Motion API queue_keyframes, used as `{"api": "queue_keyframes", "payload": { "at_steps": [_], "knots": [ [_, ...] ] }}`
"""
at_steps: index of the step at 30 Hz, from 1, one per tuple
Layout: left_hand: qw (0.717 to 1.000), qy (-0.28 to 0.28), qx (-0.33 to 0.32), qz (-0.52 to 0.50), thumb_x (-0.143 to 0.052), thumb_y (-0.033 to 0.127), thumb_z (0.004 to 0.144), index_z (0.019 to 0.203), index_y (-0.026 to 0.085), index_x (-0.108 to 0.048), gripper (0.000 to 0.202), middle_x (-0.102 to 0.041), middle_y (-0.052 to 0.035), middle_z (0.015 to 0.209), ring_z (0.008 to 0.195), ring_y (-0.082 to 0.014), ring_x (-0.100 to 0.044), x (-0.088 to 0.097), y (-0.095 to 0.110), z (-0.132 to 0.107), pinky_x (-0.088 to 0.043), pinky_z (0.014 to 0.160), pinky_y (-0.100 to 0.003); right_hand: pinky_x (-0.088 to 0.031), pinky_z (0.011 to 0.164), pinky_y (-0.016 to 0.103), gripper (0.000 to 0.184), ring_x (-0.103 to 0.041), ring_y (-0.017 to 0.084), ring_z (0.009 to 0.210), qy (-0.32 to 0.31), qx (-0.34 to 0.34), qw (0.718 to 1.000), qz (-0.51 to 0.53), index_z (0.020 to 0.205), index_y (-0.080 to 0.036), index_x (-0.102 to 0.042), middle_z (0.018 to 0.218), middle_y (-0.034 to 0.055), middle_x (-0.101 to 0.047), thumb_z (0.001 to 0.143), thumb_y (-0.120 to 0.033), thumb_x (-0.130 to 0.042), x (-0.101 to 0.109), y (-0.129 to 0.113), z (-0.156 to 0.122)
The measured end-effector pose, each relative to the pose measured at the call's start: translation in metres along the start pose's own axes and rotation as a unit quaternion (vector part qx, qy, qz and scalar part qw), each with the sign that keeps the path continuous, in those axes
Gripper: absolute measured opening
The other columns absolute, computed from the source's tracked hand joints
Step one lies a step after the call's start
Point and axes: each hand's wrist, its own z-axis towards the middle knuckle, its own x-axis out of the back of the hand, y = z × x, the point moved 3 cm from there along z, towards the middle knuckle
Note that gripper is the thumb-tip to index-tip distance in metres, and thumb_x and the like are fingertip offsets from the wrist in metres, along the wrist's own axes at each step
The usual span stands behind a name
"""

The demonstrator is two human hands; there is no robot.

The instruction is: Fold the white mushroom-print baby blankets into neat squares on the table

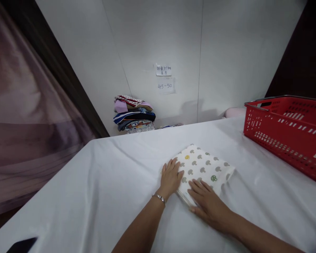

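A folded white cloth (200,163) with grey mushroom prints, plus a few yellow and green ones, lies on the white-covered table (126,182). My left hand (171,178) rests flat on the cloth's left corner, fingers stretched out; a silver bracelet circles that wrist. Across the near edge of the cloth lies my right hand (206,203), palm down with its fingers extended and the thumb by the folded edge. Neither hand grips the fabric. The layers show at the near left edge, while the cloth's underside is hidden.
On the right stands a red perforated plastic basket (287,137). A pile of folded clothes (134,114) sits beyond the table's far edge, against the wall with paper labels (165,85). Pinkish curtain fabric (31,116) hangs at left. A dark object (22,245) lies in the near left corner.
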Motion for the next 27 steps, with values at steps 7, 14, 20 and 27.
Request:
{"api": "queue_keyframes", "payload": {
  "at_steps": [7,14,20,27],
  "knots": [
    [0.994,-0.03,0.084,-0.067,-0.05,0.037,0.083,0.119,0.021,-0.053,0.04,-0.049,-0.0087,0.131,0.121,-0.0225,-0.043,0.02,-0.02,0.029,-0.036,0.099,-0.036,-0.036,0.099,0.046,0.038,-0.044,0.026,0.121,0.106,-0.16,0.981,0.022,0.114,-0.018,-0.06,0.128,0.0127,-0.052,0.085,-0.037,-0.046,0.04,0.098,0.023],
    [0.956,-0.169,0.198,-0.135,-0.072,0.049,0.056,0.105,0.018,-0.058,0.06,-0.064,-0.0083,0.107,0.096,-0.0248,-0.06,0.016,-0.05,0.052,-0.047,0.077,-0.03,-0.041,0.093,0.038,0.069,-0.053,0.027,0.11,-0.067,-0.36,0.91,0.195,0.136,-0.011,-0.038,0.127,0.0186,-0.051,0.077,-0.044,-0.055,0.039,0.183,0.061],
    [0.937,-0.226,0.214,-0.16,-0.076,0.047,0.047,0.099,0.016,-0.061,0.063,-0.066,-0.0074,0.102,0.091,-0.0248,-0.062,0.016,-0.053,0.063,-0.048,0.071,-0.028,-0.044,0.089,0.039,0.09,-0.054,0.028,0.108,-0.143,-0.376,0.875,0.27,0.138,-0.014,-0.034,0.129,0.0176,-0.05,0.064,-0.053,-0.066,0.037,0.205,0.092],
    [0.902,-0.311,0.222,-0.201,-0.075,0.052,0.046,0.089,0.017,-0.067,0.055,-0.068,-0.0058,0.098,0.092,-0.0272,-0.062,0.024,-0.053,0.053,-0.049,0.073,-0.031,-0.052,0.078,0.037,0.094,-0.057,0.027,0.105,-0.187,-0.379,0.835,0.353,0.14,-0.018,-0.03,0.132,0.0165,-0.048,0.06,-0.05,-0.07,0.04,0.199,0.103]
  ]
}}
